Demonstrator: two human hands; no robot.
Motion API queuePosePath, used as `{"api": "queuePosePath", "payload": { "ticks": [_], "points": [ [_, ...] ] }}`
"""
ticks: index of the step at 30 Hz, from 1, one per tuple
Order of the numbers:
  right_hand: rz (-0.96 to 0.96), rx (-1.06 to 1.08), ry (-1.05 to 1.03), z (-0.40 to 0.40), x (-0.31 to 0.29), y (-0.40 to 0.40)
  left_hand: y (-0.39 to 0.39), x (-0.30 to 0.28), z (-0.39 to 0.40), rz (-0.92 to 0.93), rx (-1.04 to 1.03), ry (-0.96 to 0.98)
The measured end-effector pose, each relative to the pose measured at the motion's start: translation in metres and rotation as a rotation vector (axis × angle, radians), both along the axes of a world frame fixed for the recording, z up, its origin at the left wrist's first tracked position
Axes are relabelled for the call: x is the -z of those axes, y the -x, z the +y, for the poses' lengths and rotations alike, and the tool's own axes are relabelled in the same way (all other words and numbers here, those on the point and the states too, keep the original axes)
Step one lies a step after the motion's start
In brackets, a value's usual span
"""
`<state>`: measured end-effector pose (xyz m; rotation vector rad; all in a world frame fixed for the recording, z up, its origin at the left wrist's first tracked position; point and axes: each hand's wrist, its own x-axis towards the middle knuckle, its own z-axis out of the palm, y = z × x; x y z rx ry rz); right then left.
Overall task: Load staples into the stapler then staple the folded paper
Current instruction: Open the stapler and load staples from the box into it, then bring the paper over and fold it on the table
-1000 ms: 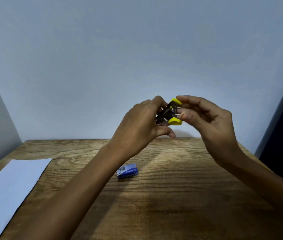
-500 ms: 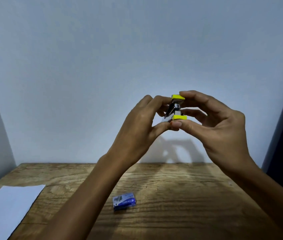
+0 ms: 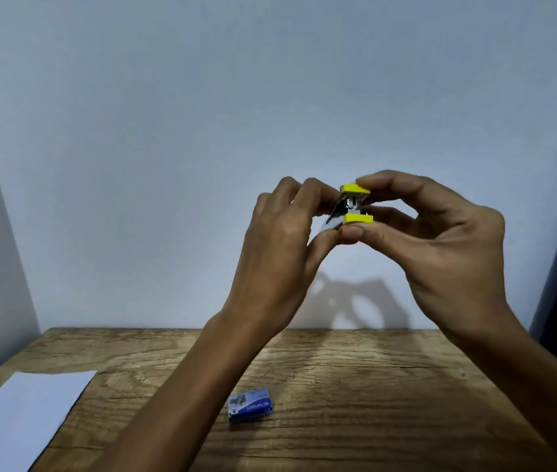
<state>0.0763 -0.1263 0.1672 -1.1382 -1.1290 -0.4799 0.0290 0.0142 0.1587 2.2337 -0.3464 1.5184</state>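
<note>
A small yellow-and-metal stapler (image 3: 352, 207) is gripped from both sides by the left hand (image 3: 283, 247) and right hand (image 3: 440, 240); a blue staple box (image 3: 250, 407) lies at six o'clock below, on the wooden table (image 3: 372, 386).

Blue staple box (image 3: 250, 409), white brand word "kangaro" (smaller print unreadable)

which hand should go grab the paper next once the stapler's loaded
Probably the left hand: the paper lies at the table's left edge, on its side. The right hand pinches the yellow stapler top and bottom, so it can keep holding it.
</note>
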Motion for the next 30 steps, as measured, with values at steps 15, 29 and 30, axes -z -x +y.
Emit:
{"api": "queuePosePath", "payload": {
  "ticks": [15, 29, 30],
  "points": [
    [0.154, 0.143, 0.357, 0.006, 0.027, -0.031, -0.001, 0.01, 0.027, 0.452, -0.006, -0.154],
    [0.439, 0.297, 1.042, 0.03, 0.119, -0.072, -0.054, 0.112, 0.055, 0.994, -0.058, -0.213],
    [0.427, 0.31, 1.068, 0.031, 0.122, -0.073, -0.055, 0.114, 0.055, 1.002, -0.059, -0.212]
  ]
}}
